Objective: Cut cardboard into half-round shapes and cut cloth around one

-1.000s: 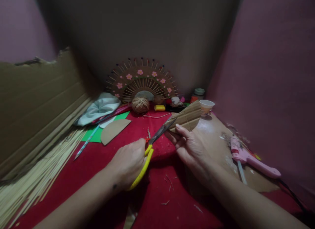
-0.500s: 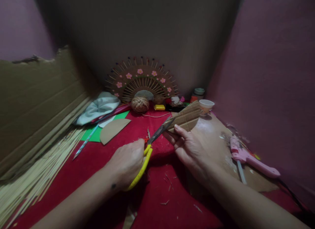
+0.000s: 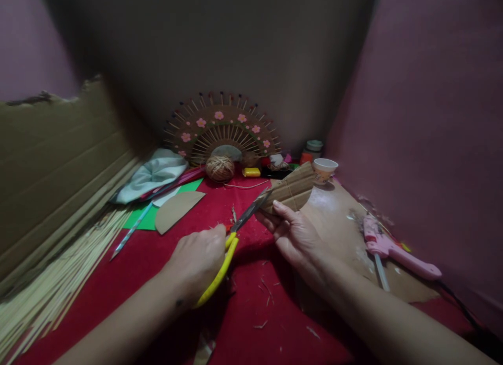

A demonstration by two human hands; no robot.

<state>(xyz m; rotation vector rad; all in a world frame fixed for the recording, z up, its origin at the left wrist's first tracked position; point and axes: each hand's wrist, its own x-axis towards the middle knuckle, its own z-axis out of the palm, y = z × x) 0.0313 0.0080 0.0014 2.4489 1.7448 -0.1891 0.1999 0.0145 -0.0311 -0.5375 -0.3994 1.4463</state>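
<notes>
My left hand (image 3: 202,257) is closed round the handles of yellow-handled scissors (image 3: 219,273). Their dark blades point up and right, with the tips at the left edge of a piece of brown corrugated cardboard (image 3: 293,189). That piece is pinched in my right hand (image 3: 296,234), thumb on top and fingers beneath, and held above the red cloth (image 3: 251,312). A half-round piece of brown card (image 3: 178,210) lies to the left on a green sheet (image 3: 137,218).
A decorated stick fan (image 3: 220,116) stands at the back behind a twine ball (image 3: 220,168). Thin sticks (image 3: 66,273) and a pencil (image 3: 131,231) lie left. On the right are a paper cup (image 3: 325,170) and a pink glue gun (image 3: 401,255). Small scraps dot the cloth.
The whole view has shifted slightly, so things sit a little further left. The scissor tips lie nearer the cardboard's left edge instead of overlapping it as far. Both hands keep their hold.
</notes>
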